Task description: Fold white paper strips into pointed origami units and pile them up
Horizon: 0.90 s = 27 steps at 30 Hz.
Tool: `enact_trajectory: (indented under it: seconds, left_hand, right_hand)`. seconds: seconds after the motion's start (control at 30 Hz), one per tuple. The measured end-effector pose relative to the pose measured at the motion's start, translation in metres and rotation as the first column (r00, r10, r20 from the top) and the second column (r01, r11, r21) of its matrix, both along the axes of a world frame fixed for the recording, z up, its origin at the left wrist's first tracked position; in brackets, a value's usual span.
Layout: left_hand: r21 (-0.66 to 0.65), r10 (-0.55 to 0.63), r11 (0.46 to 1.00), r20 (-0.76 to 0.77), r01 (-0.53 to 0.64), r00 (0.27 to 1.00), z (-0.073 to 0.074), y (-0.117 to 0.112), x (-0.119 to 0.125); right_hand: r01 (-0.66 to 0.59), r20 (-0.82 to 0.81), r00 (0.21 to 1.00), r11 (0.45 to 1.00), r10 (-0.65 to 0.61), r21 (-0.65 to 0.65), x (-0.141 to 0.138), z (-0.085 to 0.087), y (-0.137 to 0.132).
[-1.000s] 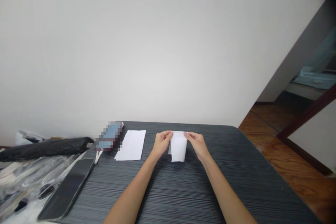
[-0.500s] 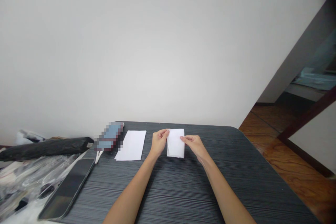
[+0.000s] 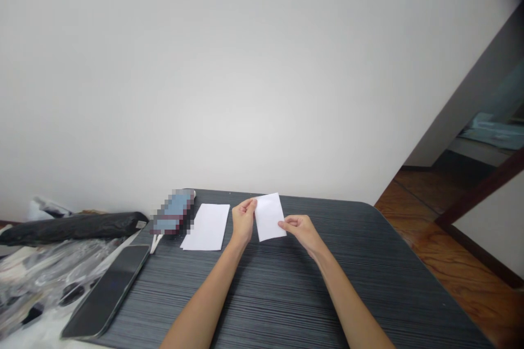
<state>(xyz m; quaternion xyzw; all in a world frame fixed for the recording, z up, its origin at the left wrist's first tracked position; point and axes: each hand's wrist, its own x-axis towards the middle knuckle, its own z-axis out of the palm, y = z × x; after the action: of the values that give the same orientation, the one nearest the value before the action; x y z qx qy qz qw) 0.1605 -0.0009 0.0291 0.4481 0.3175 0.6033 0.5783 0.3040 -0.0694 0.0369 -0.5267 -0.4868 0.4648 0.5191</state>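
Observation:
Both hands hold a small folded white paper just above the dark striped table. My left hand pinches the paper's upper left corner. My right hand pinches its lower right edge. The paper is tilted, its top leaning left. A second white paper sheet lies flat on the table to the left of my left hand.
A dark phone lies face up at the table's left edge. A blurred blue object sits at the back left beside the flat sheet. Off the table to the left are a black bundle and clear plastic bags. Wooden floor on the right.
The folded paper has been drawn narrower and shorter, then tilted leftward. My right hand slid down from its top corner to its lower right edge. My left hand stayed at the upper left.

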Motion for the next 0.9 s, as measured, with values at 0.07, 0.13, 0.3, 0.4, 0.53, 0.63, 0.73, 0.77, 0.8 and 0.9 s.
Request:
enact_trajectory:
  seconds: [0.07,0.13,0.3,0.4,0.53,0.63,0.73,0.77,0.8,0.9]
  left_hand:
    - [-0.009,0.021,1.000,0.024,-0.021,0.999,0.001,0.000,0.000]
    - [-0.022,0.047,0.999,0.038,-0.046,0.998,0.002,0.002,-0.002]
    - [-0.090,0.208,0.976,0.094,-0.200,0.974,0.000,0.015,-0.013]
    - [-0.079,0.250,0.966,0.078,-0.244,0.965,-0.002,0.019,-0.015]
    - [-0.006,0.143,0.990,-0.013,-0.143,0.990,-0.007,0.010,-0.006]
    - [0.016,0.069,0.998,-0.078,-0.068,0.995,-0.008,0.000,0.002]
    - [-0.004,0.013,1.000,-0.086,-0.013,0.996,-0.006,-0.004,0.004]
    - [-0.020,-0.030,0.999,-0.078,0.028,0.996,-0.006,-0.004,0.004]
    - [-0.040,-0.087,0.996,-0.075,0.084,0.993,-0.005,-0.004,0.003]
    - [-0.080,-0.261,0.964,-0.142,0.252,0.955,-0.006,-0.003,0.001]
  right_hand:
    - [-0.029,0.000,1.000,0.999,0.029,0.020,-0.002,0.001,-0.001]
    - [-0.051,0.002,0.999,0.998,0.051,0.030,-0.002,0.001,-0.001]
    - [-0.019,0.070,0.997,0.999,0.016,0.043,0.008,-0.004,0.002]
    - [0.041,0.074,0.996,0.994,-0.048,0.099,0.018,-0.007,0.005]
    - [0.024,-0.081,0.997,0.993,-0.014,0.117,0.018,-0.005,0.005]
    - [-0.002,-0.050,0.999,0.996,0.006,0.087,0.011,-0.006,0.004]
    - [0.056,0.036,0.998,0.994,-0.059,0.092,0.006,-0.010,0.006]
    - [0.082,0.053,0.995,0.991,-0.088,0.105,0.006,-0.011,0.007]
    - [0.111,0.061,0.991,0.986,-0.119,0.121,0.007,-0.013,0.007]
    - [0.187,0.043,0.980,0.971,-0.195,0.148,0.009,-0.015,0.009]
